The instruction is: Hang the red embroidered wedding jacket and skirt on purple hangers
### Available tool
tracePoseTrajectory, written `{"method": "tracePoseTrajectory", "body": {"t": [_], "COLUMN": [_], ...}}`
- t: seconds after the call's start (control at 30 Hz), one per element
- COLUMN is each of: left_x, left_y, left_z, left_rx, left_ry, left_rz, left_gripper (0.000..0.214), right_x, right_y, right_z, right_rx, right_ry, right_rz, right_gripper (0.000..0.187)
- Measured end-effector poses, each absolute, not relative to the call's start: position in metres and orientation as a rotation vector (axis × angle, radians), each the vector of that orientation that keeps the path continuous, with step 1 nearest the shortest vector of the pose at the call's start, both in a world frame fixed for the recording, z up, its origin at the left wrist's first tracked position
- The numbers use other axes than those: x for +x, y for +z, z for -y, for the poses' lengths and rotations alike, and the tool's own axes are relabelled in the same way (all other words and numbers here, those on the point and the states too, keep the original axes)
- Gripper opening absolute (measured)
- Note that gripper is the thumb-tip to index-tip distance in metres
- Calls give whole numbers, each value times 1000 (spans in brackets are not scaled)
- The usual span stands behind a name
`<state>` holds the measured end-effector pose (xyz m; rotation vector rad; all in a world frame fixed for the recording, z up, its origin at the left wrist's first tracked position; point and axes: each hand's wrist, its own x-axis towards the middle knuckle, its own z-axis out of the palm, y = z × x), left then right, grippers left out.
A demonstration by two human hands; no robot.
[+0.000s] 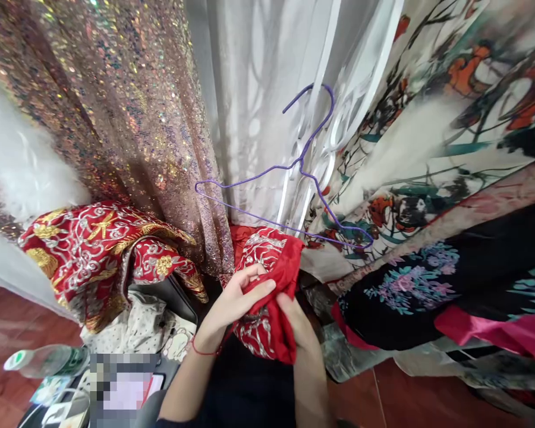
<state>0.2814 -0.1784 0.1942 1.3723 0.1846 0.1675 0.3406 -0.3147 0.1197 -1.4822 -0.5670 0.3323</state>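
Note:
My left hand pinches a red garment with silver embroidery, its thumb lying across the bunched plain red cloth. At the garment's right side, my right hand is closed on the same cloth, with its fingertips partly hidden in the folds. A purple wire hanger is just above and beyond the garment, its hook pointing up. The garment's upper edge overlaps the hanger's lower bar in view; whether it is attached there I cannot tell.
A sequined dress hangs at left above a red-and-gold embroidered garment. White sheer fabric, a printed garment and black floral fabric hang ahead and right. A plastic bottle lies lower left beside a phone.

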Motion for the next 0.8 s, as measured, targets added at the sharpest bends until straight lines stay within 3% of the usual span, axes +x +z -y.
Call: {"method": "tracePoseTrajectory", "body": {"t": [0.2,0.37,0.5,0.63,0.8], "left_x": [306,312,326,347,370], "left_y": [158,150,146,143,157], "left_z": [148,133,140,140,122], "left_rx": [1108,945,886,851,878], "left_ry": [553,697,734,777,884], "left_rz": [-481,-610,-632,-601,-551], "left_gripper": [41,44,45,45,37], "right_x": [374,404,401,379,383], "right_y": [115,98,105,105,78], "right_z": [320,362,373,365,364], "right_rx": [-1509,-2037,-2368,-2329,-2245], "right_ry": [412,191,-327,-954,-1017], "right_rz": [513,657,774,1271,1699], "right_gripper": [47,37,42,34,32]}}
